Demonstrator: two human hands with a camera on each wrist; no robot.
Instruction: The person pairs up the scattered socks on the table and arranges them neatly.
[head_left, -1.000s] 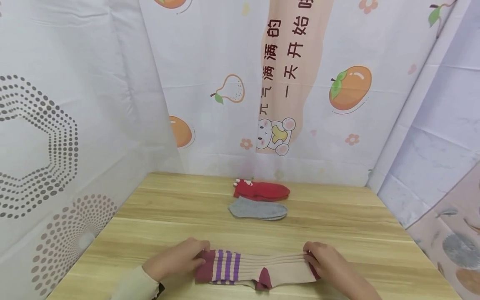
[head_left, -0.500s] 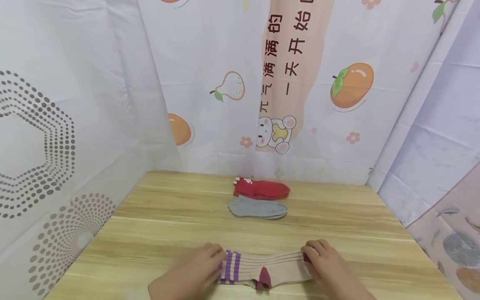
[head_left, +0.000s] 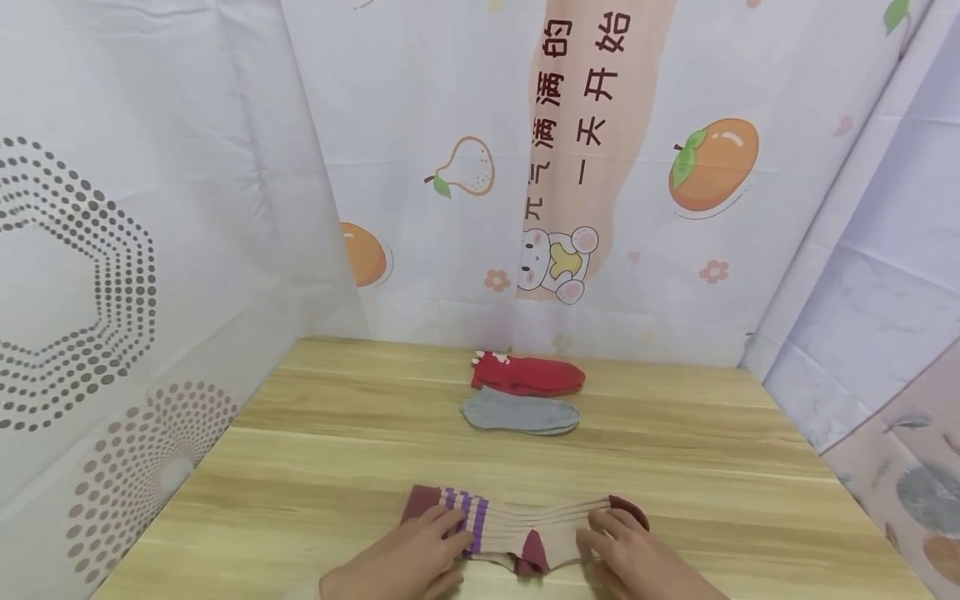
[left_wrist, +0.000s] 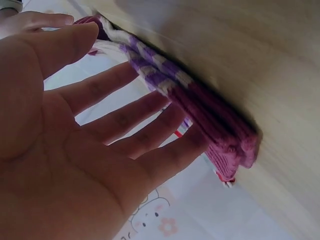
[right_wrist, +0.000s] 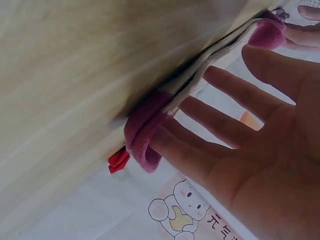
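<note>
A pair of beige socks [head_left: 555,533] with purple stripes and maroon cuff, heel and toe lies flat near the front of the table, one stacked on the other. My left hand [head_left: 408,554] rests over the striped cuff end; in the left wrist view its fingers [left_wrist: 150,132] are straight and spread along the top of the maroon cuff [left_wrist: 215,125]. At the toe end, my right hand [head_left: 637,554] lies on the socks with extended fingers [right_wrist: 225,120] touching the fabric close to the maroon toe [right_wrist: 145,125].
Further back on the wooden table [head_left: 337,433] lies a pair of grey socks [head_left: 521,412], with red socks [head_left: 528,375] just behind it. A printed white curtain [head_left: 420,275] hangs along the table's back edge, and more cloth hangs at both sides.
Both hands have let go of the sock ends and moved inward and toward the front, their fingers now laid over the socks. The maroon cuff and toe have come into view.
</note>
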